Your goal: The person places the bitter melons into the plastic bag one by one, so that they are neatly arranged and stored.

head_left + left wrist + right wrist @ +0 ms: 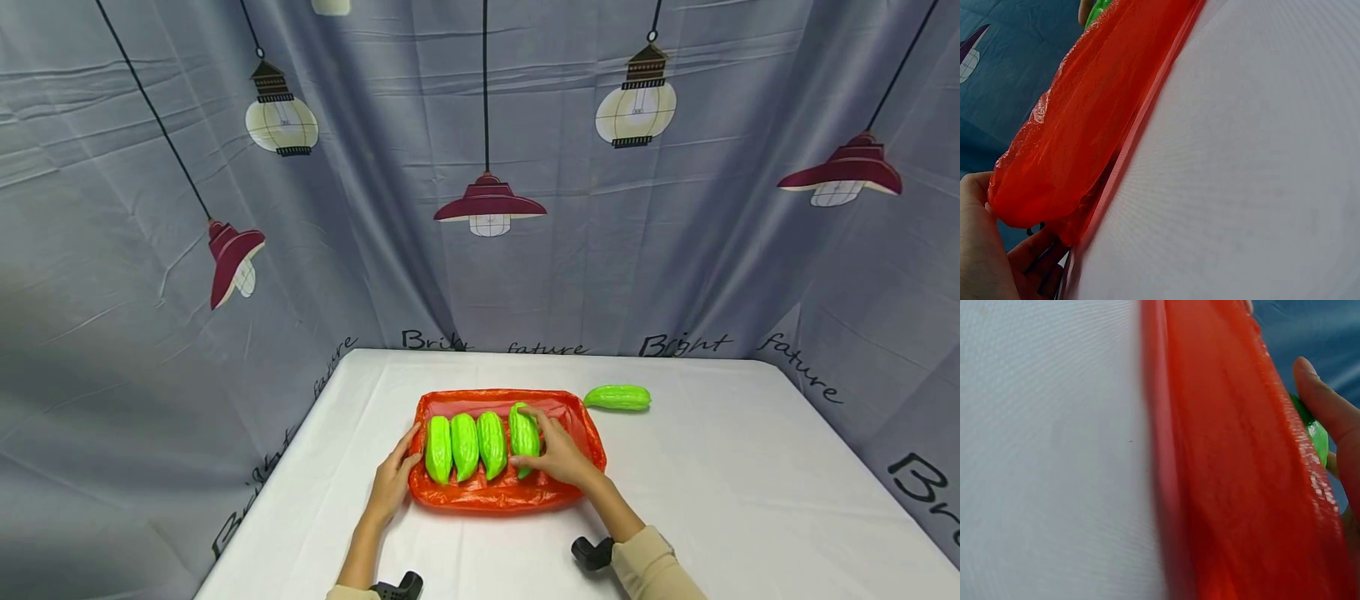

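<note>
A shallow tray (pixel 491 500) wrapped in shiny red plastic lies on the white table. Several bright green bitter melons (pixel 465 446) stand side by side in it, lengthwise to me. My right hand (pixel 558 454) holds the rightmost bitter melon (pixel 523 437), thumb near its close end and fingers at its far end. That melon (pixel 1317 437) shows partly behind the tray wall in the right wrist view. At the tray's left side, my left hand (pixel 392 479) grips the rim. In the left wrist view the thumb is against the red plastic (pixel 1041 187), with the fingers lower down beside it.
Another green bitter melon (pixel 618 397) lies sideways on the white table (pixel 720 483), just beyond the tray's far right corner. A grey curtain (pixel 517 275) printed with lamps hangs behind the table and along both sides. Black wrist devices (pixel 592 552) sit at both wrists.
</note>
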Action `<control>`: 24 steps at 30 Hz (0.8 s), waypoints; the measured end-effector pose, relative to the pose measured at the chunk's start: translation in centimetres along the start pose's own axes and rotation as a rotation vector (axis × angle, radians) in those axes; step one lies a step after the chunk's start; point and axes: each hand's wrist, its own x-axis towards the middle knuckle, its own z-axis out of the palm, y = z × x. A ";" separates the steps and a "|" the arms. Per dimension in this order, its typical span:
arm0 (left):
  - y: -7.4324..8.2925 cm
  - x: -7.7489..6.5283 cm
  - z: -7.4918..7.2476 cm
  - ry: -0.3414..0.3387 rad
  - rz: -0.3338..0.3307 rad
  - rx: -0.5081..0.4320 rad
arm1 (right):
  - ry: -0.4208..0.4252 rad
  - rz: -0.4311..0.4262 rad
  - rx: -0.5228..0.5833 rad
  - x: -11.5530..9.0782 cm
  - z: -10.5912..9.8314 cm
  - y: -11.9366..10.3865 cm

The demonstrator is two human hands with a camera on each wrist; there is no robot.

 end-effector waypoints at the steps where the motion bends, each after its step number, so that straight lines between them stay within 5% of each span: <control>1: 0.5 -0.1 -0.1 -0.003 -0.007 -0.004 | -0.006 0.008 -0.004 0.0 0.1 0.1; 7: 4.1 -0.8 -0.6 -0.022 -0.023 0.010 | -0.047 -0.004 -0.011 0.2 0.6 0.6; 24: 4.1 -0.8 -0.7 -0.020 -0.035 0.010 | -0.158 -0.046 -0.017 0.1 0.8 0.9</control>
